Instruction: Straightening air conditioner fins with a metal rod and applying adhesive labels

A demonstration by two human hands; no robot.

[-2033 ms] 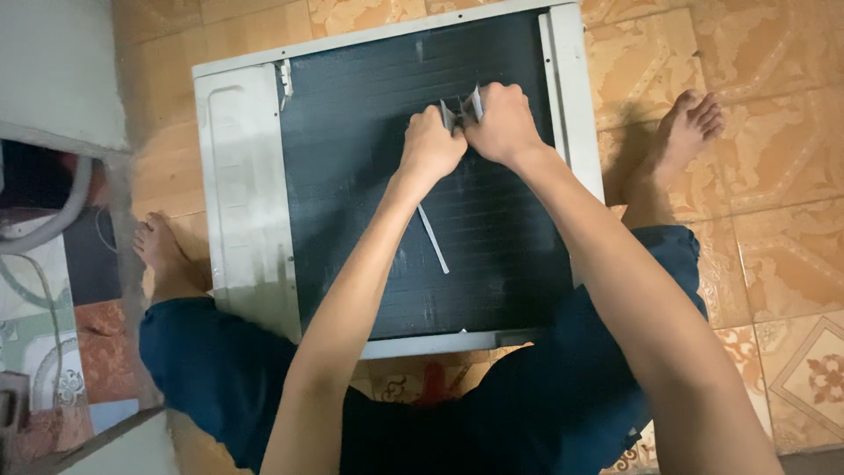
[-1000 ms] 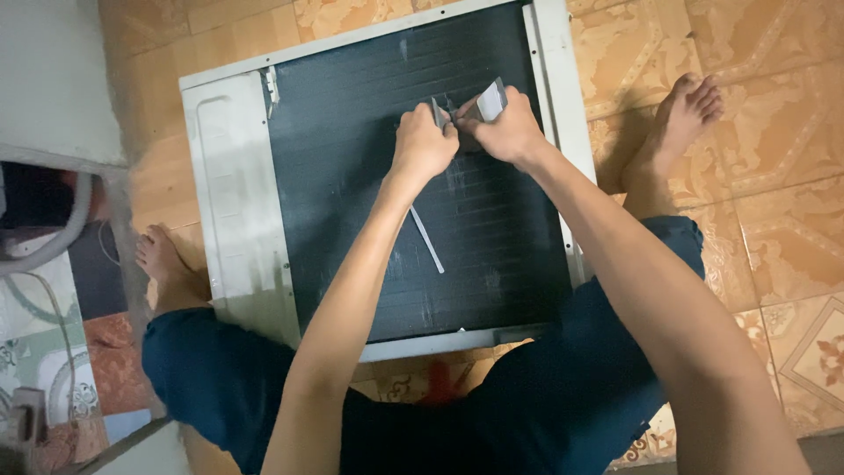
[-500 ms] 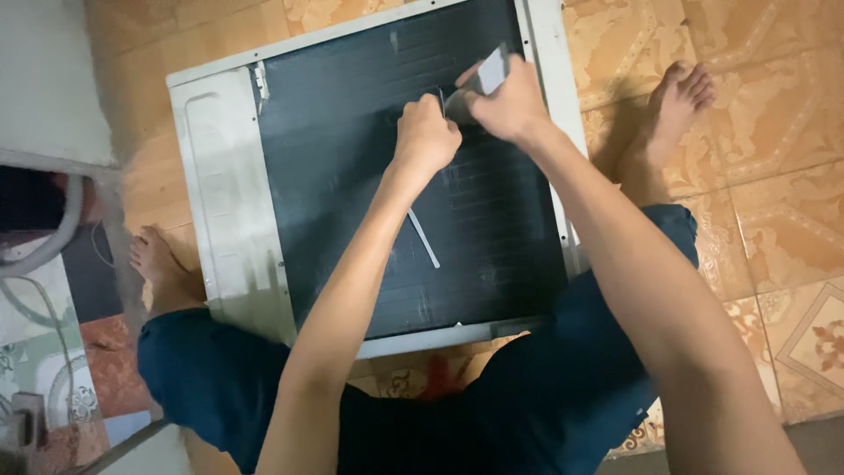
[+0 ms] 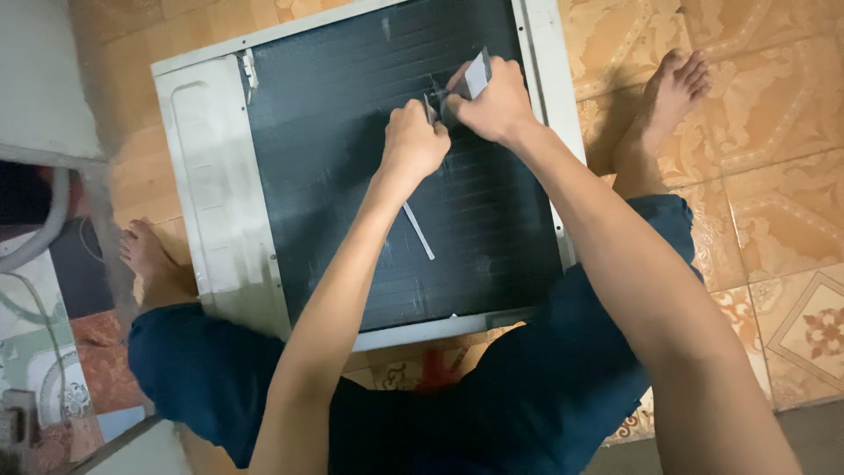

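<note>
A white air-conditioner unit (image 4: 211, 220) lies flat on the tiled floor with its dark finned coil (image 4: 352, 114) facing up. My left hand (image 4: 413, 145) is closed around a thin metal tool whose tip shows above the fist. My right hand (image 4: 497, 101) grips a small flat grey tool (image 4: 479, 72) and rests on the fins at the coil's upper right. The two hands almost touch. A thin pale strip (image 4: 419, 230) lies loose on the coil below my left wrist.
I sit on the floor with my legs in dark blue trousers around the unit, one bare foot (image 4: 145, 255) at the left and the other (image 4: 668, 97) at the right. A white panel and a hose (image 4: 35, 229) stand at the left edge.
Both hands have shifted up and to the right across the coil. The right hand's grey tool has turned more upright. The view has drifted slightly.
</note>
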